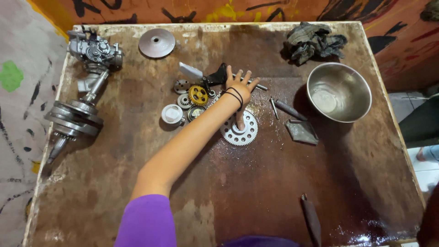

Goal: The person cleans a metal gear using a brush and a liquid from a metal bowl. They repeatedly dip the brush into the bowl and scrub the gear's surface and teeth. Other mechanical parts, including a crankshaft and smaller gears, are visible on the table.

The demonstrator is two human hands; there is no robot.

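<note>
The left hand (239, 89), fingers spread open, presses on the big toothed sprocket (239, 129) mid-frame, beside the small yellow gear (198, 94).

I count one hand (240, 89) in view, one steel bowl (339, 91), one rag (313, 41), one crankshaft (75, 116), one carburettor (95, 49), one big sprocket (241, 130), one yellow gear (198, 95), one round disc (157, 43), two loose pins (274, 108).

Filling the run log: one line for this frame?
left hand: open, thumb on large sprocket | right hand: not in view | nearby: yellow gear, steel bowl
</note>
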